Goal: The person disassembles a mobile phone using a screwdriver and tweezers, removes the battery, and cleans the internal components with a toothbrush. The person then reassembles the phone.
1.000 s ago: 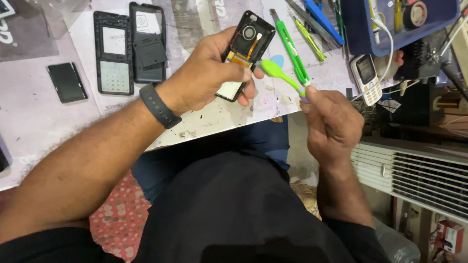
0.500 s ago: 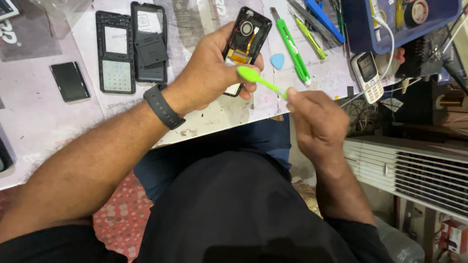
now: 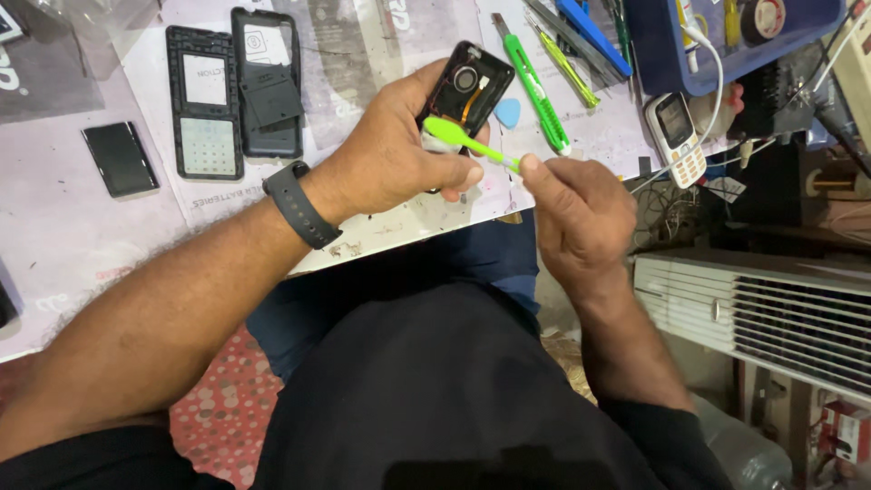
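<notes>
Brushing is the work here, so we keep it gentle. Our left hand (image 3: 395, 163) is curled around the opened phone (image 3: 464, 91), thumb and fingers closed on its lower part, and it holds it just above the table edge (image 3: 399, 238) with the inner side up. Our right hand (image 3: 572, 209) pinches the thin end of the green brush (image 3: 463, 141) between thumb and fingertips, and the brush head lies on the phone, close to the left thumb. We think short, light strokes are best, because the round part and the small orange strip inside look delicate. The left grip should stay firm so the phone does not turn. Beyond the right hand lie a blue pick (image 3: 508, 112) and a green knife (image 3: 531, 82); we keep the elbow away from them.
</notes>
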